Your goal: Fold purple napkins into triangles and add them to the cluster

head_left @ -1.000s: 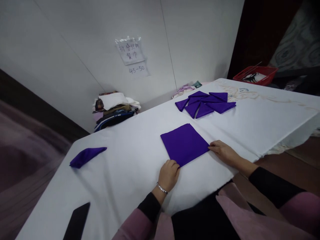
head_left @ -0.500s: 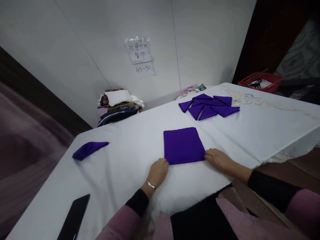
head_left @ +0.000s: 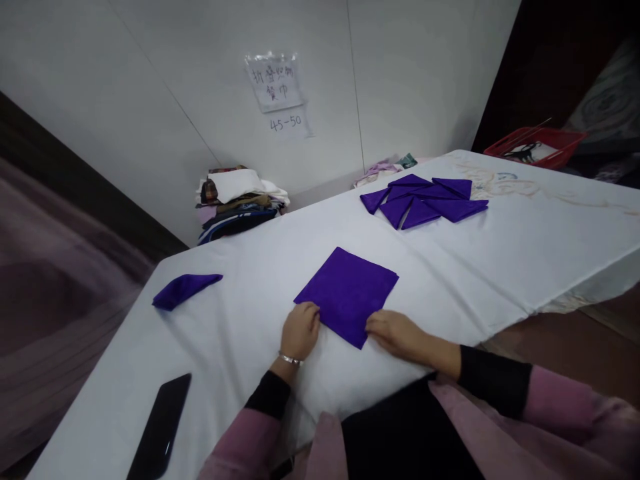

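Observation:
A purple cloth napkin (head_left: 347, 293), folded into a square, lies flat on the white-covered table (head_left: 250, 267) with one corner toward me. Bent fingers of my left hand (head_left: 301, 330) grip its lower-left edge, near the left corner. On the other side, my right hand (head_left: 395, 333) pinches the lower-right edge close to the near corner. My fingertips partly hide the edges they hold. Farther back sits a group of purple napkins folded into triangles (head_left: 423, 200). One more folded purple napkin (head_left: 185, 290) rests alone at the left.
A dark phone-like slab (head_left: 160, 427) lies at the near left of the table. Stacked clothes (head_left: 240, 203) stand behind the table, against the wall with handwritten paper signs (head_left: 277, 93). A red basket (head_left: 563, 143) holding black-handled items is at the far right.
The square napkin has turned from edge-on to corner toward me and shifted slightly left. My right hand has moved left with it; my left hand has shifted slightly left and up.

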### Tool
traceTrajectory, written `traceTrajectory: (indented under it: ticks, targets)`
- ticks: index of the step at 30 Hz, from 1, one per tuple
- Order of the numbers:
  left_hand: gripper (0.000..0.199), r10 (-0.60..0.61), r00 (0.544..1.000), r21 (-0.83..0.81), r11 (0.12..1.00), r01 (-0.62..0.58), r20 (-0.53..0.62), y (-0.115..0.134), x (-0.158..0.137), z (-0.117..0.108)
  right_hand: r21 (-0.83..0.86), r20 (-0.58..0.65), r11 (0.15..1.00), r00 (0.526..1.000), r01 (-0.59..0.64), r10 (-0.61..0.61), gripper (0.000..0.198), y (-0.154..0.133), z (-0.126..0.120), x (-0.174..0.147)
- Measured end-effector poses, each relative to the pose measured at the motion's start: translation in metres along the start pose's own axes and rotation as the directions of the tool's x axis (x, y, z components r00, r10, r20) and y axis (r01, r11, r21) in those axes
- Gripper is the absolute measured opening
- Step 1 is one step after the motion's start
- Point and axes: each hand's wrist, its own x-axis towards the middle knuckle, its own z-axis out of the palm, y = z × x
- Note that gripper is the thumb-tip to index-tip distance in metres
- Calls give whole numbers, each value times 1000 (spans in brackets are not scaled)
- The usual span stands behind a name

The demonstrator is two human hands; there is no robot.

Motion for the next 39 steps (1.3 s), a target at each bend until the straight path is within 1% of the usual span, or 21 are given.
traceTrajectory:
  ticks: [1,2,3,4,6,7,8,9,11,13,15,18,21,23,27,29,31,33,36,39]
  targets:
    - [18,16,1000,-63,998,-15,7,13,0,1,18,-38,997,997,-71,71,25,15,-10,-5]
    - [17,25,1000,-122,992,-23,19,25,1,2,35,-82,986,983,-160,163,26,31,-20,-9]
    - [16,33,999,-174,984,-26,38,38,5,3,65,-132,963,955,-260,267,25,48,-29,-13]
    - [16,41,997,-214,977,-26,67,51,12,3,100,-146,929,919,-356,367,24,64,-37,-15]
    - [16,58,988,-252,968,-20,142,74,31,6,115,-175,832,813,-543,555,21,92,-50,-16]
    - [16,66,981,-251,968,-19,181,84,43,8,109,-185,791,770,-602,611,21,102,-54,-15]
    - [16,75,974,-244,970,-21,214,94,56,12,95,-196,761,737,-642,647,21,110,-57,-12]
    - [15,76,968,-230,973,-19,239,102,69,17,73,-201,746,723,-661,661,22,115,-58,-9]
    - [16,62,958,-197,980,-6,280,116,91,30,23,-192,750,733,-662,653,22,120,-57,0]
    - [17,12,947,-151,988,38,322,125,108,45,-16,-169,763,754,-646,635,22,120,-53,8]
    - [18,-46,937,-109,990,89,346,130,118,59,-31,-151,770,765,-637,627,22,120,-50,14]
    - [15,-109,937,-89,985,146,330,131,122,72,-39,-144,769,765,-638,628,20,120,-46,19]
    - [10,-143,938,-114,976,188,315,130,121,76,-35,-146,771,767,-635,625,18,122,-44,19]
    - [7,-171,932,-161,959,232,320,129,122,75,-23,-151,770,764,-637,627,18,124,-43,18]
    - [8,-221,907,-248,914,321,358,124,126,74,110,-247,767,730,-632,637,19,126,-39,9]
    - [9,-225,900,-267,903,336,373,120,128,76,150,-298,792,737,-592,607,18,125,-35,3]
    - [11,-229,896,-291,890,351,380,116,129,79,122,-319,811,751,-573,578,17,123,-31,-1]
    - [13,-236,894,-313,877,365,381,113,129,82,85,-323,797,740,-598,590,17,120,-28,-3]
    - [15,-245,895,-336,863,376,372,110,128,85,75,-296,750,704,-657,646,20,117,-27,-3]
    - [15,-248,899,-347,859,376,362,109,126,86,84,-256,738,701,-670,666,19,117,-27,-2]
